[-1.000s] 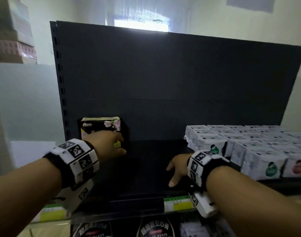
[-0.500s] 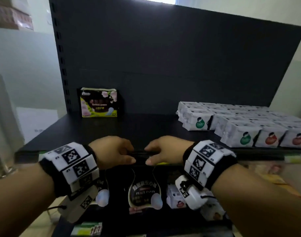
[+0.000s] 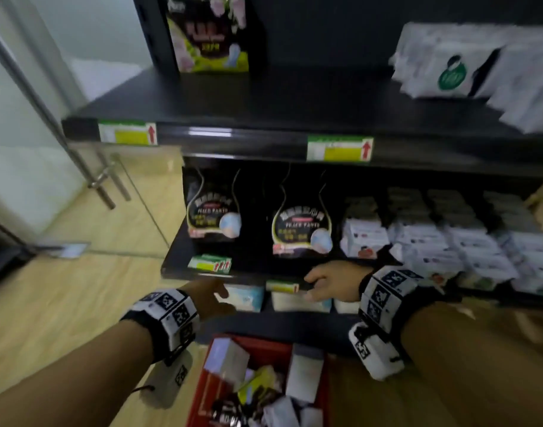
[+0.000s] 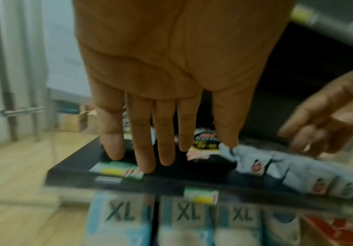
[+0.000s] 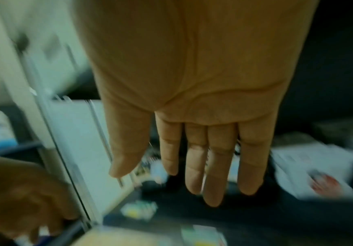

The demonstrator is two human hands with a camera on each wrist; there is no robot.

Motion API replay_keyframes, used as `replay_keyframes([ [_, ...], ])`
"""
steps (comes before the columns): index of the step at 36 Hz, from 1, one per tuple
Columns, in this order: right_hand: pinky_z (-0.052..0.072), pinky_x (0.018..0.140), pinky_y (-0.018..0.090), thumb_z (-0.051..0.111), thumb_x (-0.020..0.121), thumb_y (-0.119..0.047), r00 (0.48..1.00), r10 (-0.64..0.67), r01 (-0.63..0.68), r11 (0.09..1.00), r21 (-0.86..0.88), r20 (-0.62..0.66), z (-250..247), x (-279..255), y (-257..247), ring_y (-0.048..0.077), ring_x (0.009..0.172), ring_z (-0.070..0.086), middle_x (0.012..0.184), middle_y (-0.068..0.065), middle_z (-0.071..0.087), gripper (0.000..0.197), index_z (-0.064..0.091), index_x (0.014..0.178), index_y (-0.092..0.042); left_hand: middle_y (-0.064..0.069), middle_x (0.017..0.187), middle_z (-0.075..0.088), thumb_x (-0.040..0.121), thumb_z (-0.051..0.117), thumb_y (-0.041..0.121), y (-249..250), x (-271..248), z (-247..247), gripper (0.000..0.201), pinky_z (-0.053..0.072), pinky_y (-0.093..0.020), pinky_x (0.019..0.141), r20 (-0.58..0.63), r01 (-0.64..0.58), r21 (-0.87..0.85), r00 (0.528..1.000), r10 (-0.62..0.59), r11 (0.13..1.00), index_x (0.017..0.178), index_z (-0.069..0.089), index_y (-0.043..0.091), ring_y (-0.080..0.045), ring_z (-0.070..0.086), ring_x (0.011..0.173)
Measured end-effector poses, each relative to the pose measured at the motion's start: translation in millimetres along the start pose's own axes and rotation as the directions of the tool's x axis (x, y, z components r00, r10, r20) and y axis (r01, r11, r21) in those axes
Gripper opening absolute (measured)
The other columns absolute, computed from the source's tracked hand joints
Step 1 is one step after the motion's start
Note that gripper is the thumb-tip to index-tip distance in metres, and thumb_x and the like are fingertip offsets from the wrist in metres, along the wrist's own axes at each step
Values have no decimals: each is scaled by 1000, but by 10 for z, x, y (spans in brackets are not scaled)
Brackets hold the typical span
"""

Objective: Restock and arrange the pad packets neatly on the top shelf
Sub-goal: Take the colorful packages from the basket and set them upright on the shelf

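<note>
One black pad packet (image 3: 213, 33) with pink flowers stands at the back left of the top shelf (image 3: 264, 97). White packets (image 3: 455, 72) fill that shelf's right side. A red basket (image 3: 258, 386) on the floor holds several loose packets, black and white. My left hand (image 3: 210, 298) hangs open above the basket, fingers straight (image 4: 144, 138), holding nothing. My right hand (image 3: 328, 283) is open too, in front of the lower shelf edge, fingers straight (image 5: 211, 166) and empty.
The middle shelf (image 3: 177, 266) carries black "Peace Pants" packs (image 3: 301, 223) and stacked white packets (image 3: 433, 241). Blue XL packs (image 4: 120, 221) stand on the shelf below. A glass door with a steel handle (image 3: 88, 155) is on the left, over a wooden floor.
My head has tilted down from the top shelf to the lower shelves and the basket. Both hands left the top shelf's edge, dropped and straightened out, empty.
</note>
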State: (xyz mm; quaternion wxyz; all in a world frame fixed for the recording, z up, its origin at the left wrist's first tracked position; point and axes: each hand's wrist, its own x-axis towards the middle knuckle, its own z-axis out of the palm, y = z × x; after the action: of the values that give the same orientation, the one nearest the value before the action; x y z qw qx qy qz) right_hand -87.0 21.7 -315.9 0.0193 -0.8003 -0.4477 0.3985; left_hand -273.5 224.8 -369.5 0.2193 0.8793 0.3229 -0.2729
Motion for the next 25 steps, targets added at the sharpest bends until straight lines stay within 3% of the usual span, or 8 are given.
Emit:
replay_keyframes([
  [6, 39, 96, 24, 59, 91, -44, 988, 149, -150, 988, 46, 31, 728, 698, 534, 23, 128, 48, 127, 5, 53, 36, 61, 118, -20, -2, 134, 53, 89, 57, 46, -566, 538, 844, 48, 38, -23, 83, 69, 193, 73, 978, -198, 979, 131, 52, 23, -19, 52, 121],
  [10, 33, 108, 27, 56, 94, -41, 957, 282, -289, 949, 128, 69, 1365, 1132, 907, 22, 136, 40, 146, 9, 44, 56, 47, 139, -9, -1, 144, 43, 89, 59, 45, -868, 901, 1404, 50, 37, -27, 96, 122, 260, 40, 957, -263, 965, 132, 49, 22, -20, 44, 130],
  [13, 37, 71, 8, 49, 99, -29, 910, 376, -401, 904, 148, 173, 1840, 1430, 1137, 19, 118, 50, 86, 7, 52, 32, 56, 83, -2, -2, 143, 45, 90, 58, 44, -969, 1151, 1754, 53, 38, -28, 99, 168, 248, 58, 952, -255, 967, 135, 46, 20, -21, 46, 129],
  [15, 34, 61, 19, 55, 95, -33, 912, 377, -397, 911, 114, 163, 2126, 1615, 1254, 13, 97, 49, 71, -6, 39, 29, 54, 74, -12, -4, 137, 51, 91, 57, 43, -1006, 1313, 1978, 50, 41, -28, 93, 199, 213, 76, 954, -225, 974, 133, 48, 19, -21, 50, 123],
  [19, 37, 90, 25, 52, 97, -33, 918, 316, -343, 936, 79, 240, 2699, 1985, 1426, 20, 118, 49, 117, 3, 57, 28, 59, 115, -12, -5, 122, 60, 89, 56, 38, -1067, 1605, 2466, 38, 42, -28, 81, 226, 162, 89, 958, -178, 983, 122, 55, 18, -23, 58, 109],
  [21, 28, 108, 28, 44, 102, -27, 908, 312, -351, 931, 102, 280, 2985, 2202, 1458, 23, 135, 39, 147, 10, 41, 46, 39, 142, -5, -2, 126, 61, 89, 57, 39, -1121, 1747, 2736, 38, 42, -27, 84, 233, 155, 52, 959, -163, 987, 123, 56, 22, -22, 58, 114],
  [23, 19, 110, 25, 35, 105, -25, 914, 294, -336, 934, 118, 281, 3266, 2441, 1473, 21, 141, 30, 155, 9, 28, 49, 25, 149, -6, 0, 128, 60, 86, 59, 43, -1221, 1879, 3037, 43, 42, -25, 85, 241, 178, 24, 954, -178, 984, 126, 56, 26, -22, 58, 116],
  [25, 26, 110, 26, 43, 102, -29, 920, 275, -320, 938, 133, 279, 3528, 2686, 1470, 24, 138, 35, 153, 10, 34, 51, 32, 147, -7, -1, 133, 57, 84, 61, 46, -1354, 1995, 3338, 49, 45, -29, 90, 229, 216, 25, 949, -216, 976, 129, 52, 29, -23, 56, 119],
])
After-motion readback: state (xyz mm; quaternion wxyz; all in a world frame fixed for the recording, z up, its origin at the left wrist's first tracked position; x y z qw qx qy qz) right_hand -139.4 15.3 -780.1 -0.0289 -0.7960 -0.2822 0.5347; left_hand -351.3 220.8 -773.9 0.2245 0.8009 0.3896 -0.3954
